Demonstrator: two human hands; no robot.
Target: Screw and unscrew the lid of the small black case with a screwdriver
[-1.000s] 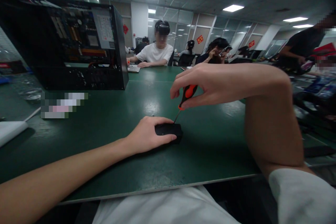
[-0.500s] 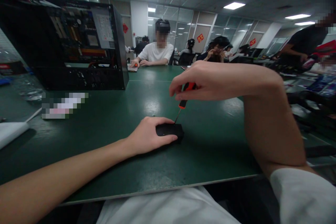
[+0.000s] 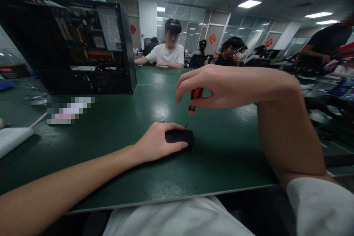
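Note:
My left hand (image 3: 156,142) is wrapped round a small black device (image 3: 180,138) that lies on the green table (image 3: 116,155), and pins it down. My right hand (image 3: 218,86) hovers above it with its fingers pinched on the red and black handle of a small screwdriver (image 3: 193,101). The thin shaft slopes down and left, and its tip touches the top of the black device.
An open black computer case (image 3: 74,44) stands on the table at the back left, with a clear plastic bottle (image 3: 30,90) beside it. A white object (image 3: 12,140) lies at the left edge. Other people sit at the far end and stand at the right.
My right hand's fingers have closed further down the screwdriver handle, hiding more of it, and the tool stands a little more upright. The left hand and the black device stay put.

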